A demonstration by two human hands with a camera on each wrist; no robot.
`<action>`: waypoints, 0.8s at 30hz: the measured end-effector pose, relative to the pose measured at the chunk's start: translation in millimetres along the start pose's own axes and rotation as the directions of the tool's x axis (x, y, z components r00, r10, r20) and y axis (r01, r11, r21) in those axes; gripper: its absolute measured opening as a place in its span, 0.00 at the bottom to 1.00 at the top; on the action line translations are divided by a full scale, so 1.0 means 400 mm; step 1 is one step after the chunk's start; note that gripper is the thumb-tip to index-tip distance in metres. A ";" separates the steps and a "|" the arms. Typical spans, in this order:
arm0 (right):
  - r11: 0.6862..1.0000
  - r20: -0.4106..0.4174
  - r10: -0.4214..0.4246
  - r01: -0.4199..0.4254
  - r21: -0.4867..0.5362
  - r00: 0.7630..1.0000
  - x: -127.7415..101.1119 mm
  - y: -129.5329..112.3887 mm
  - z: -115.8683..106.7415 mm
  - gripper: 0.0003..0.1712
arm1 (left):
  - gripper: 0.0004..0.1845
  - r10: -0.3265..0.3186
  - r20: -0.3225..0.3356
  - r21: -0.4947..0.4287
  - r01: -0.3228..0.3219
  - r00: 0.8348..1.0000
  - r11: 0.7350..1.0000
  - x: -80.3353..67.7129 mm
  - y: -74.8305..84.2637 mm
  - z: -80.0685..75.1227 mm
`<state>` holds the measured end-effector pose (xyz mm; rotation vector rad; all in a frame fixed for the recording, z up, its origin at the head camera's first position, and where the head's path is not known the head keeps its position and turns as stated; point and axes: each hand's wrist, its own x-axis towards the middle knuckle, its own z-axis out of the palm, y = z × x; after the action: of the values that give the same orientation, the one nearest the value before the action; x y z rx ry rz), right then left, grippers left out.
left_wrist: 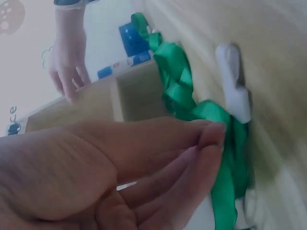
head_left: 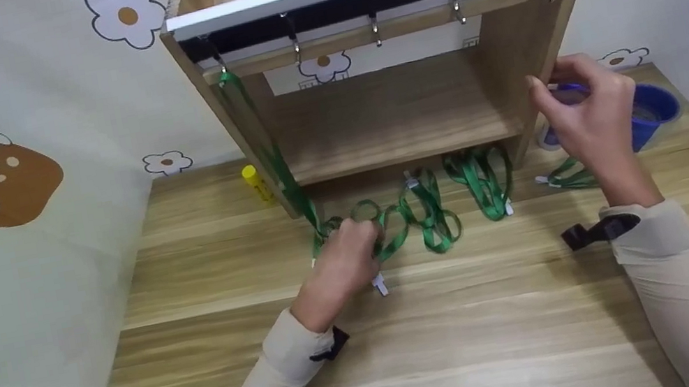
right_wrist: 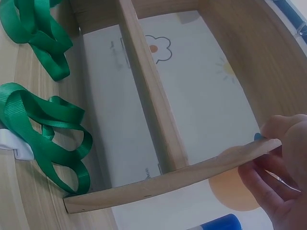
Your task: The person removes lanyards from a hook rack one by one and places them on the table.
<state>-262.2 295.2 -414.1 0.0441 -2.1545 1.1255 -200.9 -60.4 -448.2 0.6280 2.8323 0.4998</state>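
Observation:
A wooden shelf unit [head_left: 387,115] stands on the table, with a row of metal hooks [head_left: 375,28] under its top board. One green lanyard [head_left: 265,143] hangs from the leftmost hook. Several more green lanyards [head_left: 433,213] lie along the shelf's foot. My left hand [head_left: 347,250] pinches one of them, a green lanyard [left_wrist: 211,112] with a white clip [left_wrist: 232,81], down on the table. My right hand [head_left: 553,93] grips the front edge of the shelf's right side panel [right_wrist: 168,179]; its fingertips [right_wrist: 276,143] curl over the edge.
A blue cup [head_left: 652,111] stands behind the right hand. A yellow glue stick [head_left: 255,182] stands left of the shelf by the wall. Another lanyard [head_left: 568,176] lies at the right of the shelf. The wooden table [head_left: 483,339] stretches toward me.

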 end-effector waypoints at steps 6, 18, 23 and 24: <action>1.000 -0.001 0.008 -0.008 -0.010 1.000 0.000 0.004 0.000 0.19 | 0.14 -0.068 0.006 0.106 0.067 0.998 0.992 0.003 0.000 0.010; 1.000 -0.017 -0.012 0.012 -0.003 1.000 -0.003 0.005 0.000 0.20 | 0.17 -0.060 -0.183 0.286 0.112 0.981 0.952 0.035 -0.004 0.068; 1.000 -0.003 0.011 -0.011 -0.006 1.000 -0.003 0.003 0.001 0.20 | 0.18 -0.077 -0.201 0.335 0.143 0.976 0.931 0.027 -0.006 0.058; 1.000 0.001 0.015 -0.015 -0.009 1.000 -0.004 0.002 0.001 0.20 | 0.20 -0.082 -0.205 0.343 0.150 0.975 0.927 0.021 -0.006 0.052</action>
<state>-261.6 294.9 -415.6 0.0248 -2.1635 1.1247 -203.8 -52.7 -469.3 0.4858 3.1479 0.0181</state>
